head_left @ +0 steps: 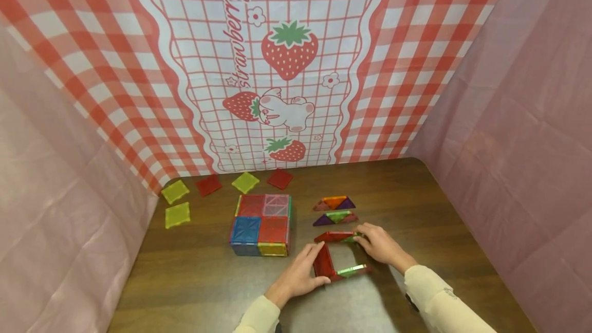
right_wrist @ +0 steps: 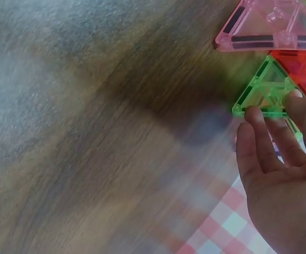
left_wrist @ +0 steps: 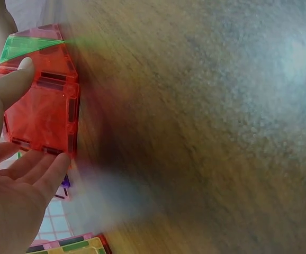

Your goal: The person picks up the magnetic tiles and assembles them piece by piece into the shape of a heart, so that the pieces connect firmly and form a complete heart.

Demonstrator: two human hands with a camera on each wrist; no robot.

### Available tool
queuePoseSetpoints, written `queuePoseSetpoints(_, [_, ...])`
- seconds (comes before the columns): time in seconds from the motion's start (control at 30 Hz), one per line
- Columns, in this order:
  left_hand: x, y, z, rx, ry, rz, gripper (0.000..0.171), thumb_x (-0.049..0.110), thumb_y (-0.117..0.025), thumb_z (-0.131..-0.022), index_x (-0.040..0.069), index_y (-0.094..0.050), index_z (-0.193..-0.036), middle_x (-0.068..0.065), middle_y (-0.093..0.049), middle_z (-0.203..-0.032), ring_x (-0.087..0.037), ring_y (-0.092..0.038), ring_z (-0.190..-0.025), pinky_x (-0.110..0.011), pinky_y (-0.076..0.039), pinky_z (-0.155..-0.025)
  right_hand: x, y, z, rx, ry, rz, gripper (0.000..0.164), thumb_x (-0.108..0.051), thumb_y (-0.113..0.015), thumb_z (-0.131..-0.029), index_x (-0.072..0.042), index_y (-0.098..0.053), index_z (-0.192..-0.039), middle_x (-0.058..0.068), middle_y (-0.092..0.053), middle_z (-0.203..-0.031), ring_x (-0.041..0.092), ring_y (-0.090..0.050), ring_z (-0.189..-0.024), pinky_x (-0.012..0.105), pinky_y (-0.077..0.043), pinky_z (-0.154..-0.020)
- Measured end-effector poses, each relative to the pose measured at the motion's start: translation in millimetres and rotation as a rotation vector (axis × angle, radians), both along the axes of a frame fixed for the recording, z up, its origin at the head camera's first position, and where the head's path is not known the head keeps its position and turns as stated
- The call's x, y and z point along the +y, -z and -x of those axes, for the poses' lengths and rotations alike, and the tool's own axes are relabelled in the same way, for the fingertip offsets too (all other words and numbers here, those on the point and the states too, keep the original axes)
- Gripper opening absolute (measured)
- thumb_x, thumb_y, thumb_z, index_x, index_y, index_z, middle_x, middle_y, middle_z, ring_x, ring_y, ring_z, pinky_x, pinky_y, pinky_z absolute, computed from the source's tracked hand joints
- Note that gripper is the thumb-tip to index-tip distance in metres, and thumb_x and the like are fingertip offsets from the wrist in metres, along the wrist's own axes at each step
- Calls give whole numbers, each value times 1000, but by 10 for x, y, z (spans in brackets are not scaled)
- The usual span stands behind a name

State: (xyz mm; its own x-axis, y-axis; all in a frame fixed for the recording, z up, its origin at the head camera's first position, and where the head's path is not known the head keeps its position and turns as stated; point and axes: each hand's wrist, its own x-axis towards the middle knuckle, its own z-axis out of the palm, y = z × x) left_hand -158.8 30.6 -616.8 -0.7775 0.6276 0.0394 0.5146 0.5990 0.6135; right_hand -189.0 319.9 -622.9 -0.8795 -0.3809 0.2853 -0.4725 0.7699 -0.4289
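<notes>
In the head view my left hand (head_left: 299,274) grips an upright red square magnetic tile (head_left: 323,261), its thumb at the near edge and fingers at the far edge. From that square's near end runs a standing row with a green triangle tile (left_wrist: 28,48) and a pink triangle tile (right_wrist: 272,26). Another standing row with a red triangle tile (right_wrist: 305,70) runs from its far end. At this far row's right end my right hand (head_left: 380,243) pinches a green triangle tile (right_wrist: 267,90) between thumb and fingers. The pieces form a three-sided frame, its right side open.
Left of the frame stands a block of coloured tiles (head_left: 261,217). Two short rows of triangle tiles (head_left: 335,203) lie just beyond the right hand. Loose yellow-green tiles (head_left: 178,215) and red tiles (head_left: 280,179) lie along the table's back and left edges, near the checked cloth (head_left: 388,66).
</notes>
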Motion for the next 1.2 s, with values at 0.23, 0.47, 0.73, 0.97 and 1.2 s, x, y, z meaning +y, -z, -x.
queuePoseSetpoints(0.23, [0,-20,51,1,13,-3,87,41,-79,-88,12,-36,-157,-8,-51,-143,-24,-57,-128,-40,-51,-103,25,8,4,46,-73,38,12,-7,-74,-90,-11,-73,-101,-3,-68,-88,6,-60,-76,28,-52,-65])
queuePoseSetpoints(0.47, [5,-30,73,14,14,-7,87,40,-81,-86,11,-37,-156,-7,-51,-140,-22,-59,-124,-38,-52,-101,10,-15,-3,-1,-62,50,12,-9,-74,-91,-10,-72,-104,-3,-68,-91,5,-58,-77,27,-51,-66])
queuePoseSetpoints(0.73, [60,-33,89,-78,18,-15,87,37,-78,-89,13,-32,-159,-7,-48,-144,-25,-57,-127,-42,-51,-103,57,14,-10,-15,-37,67,11,-8,-75,-90,-11,-71,-101,-4,-67,-90,3,-57,-76,26,-51,-65])
queuePoseSetpoints(0.97, [35,-225,-43,-39,40,69,88,39,-70,-95,13,-20,-163,-11,-43,-154,-28,-52,-135,-42,-49,-107,94,10,-37,-17,-39,81,11,-9,-75,-90,-11,-72,-101,-2,-68,-91,5,-59,-76,27,-53,-65])
queuePoseSetpoints(1.2, [-495,-757,173,678,-65,-211,34,12,-72,-84,4,-68,-117,-5,-68,-98,-17,-66,-83,-29,-57,-72,85,-5,-29,9,-51,83,11,-8,-75,-90,-12,-72,-100,-4,-67,-89,3,-58,-76,25,-52,-64])
